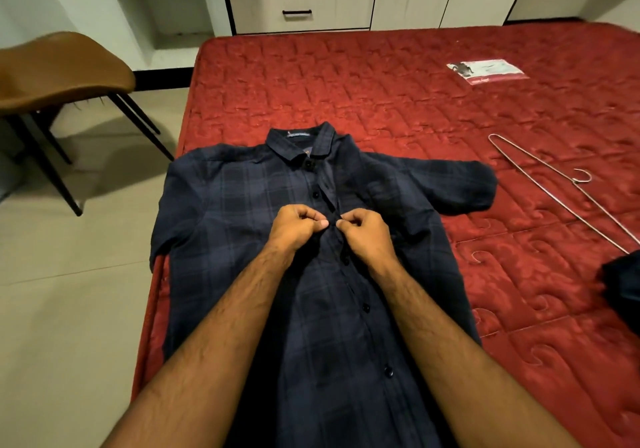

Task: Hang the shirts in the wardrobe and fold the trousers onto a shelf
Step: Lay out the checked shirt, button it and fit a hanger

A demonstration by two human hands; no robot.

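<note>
Hands: left hand (299,228) and right hand (365,231) are pinched on the placket of the navy plaid shirt (242,212), which is laid flat on the red bed (398,101). Wire hanger (557,184) is lying well apart.

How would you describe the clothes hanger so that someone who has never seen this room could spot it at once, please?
Start at the red quilted mattress and look to the right of the dark plaid shirt spread on it. There lies the hanger, flat on the quilt and touching nothing. It is the only thin, silvery wire thing there, unlike the flat printed packet farther back.
</note>
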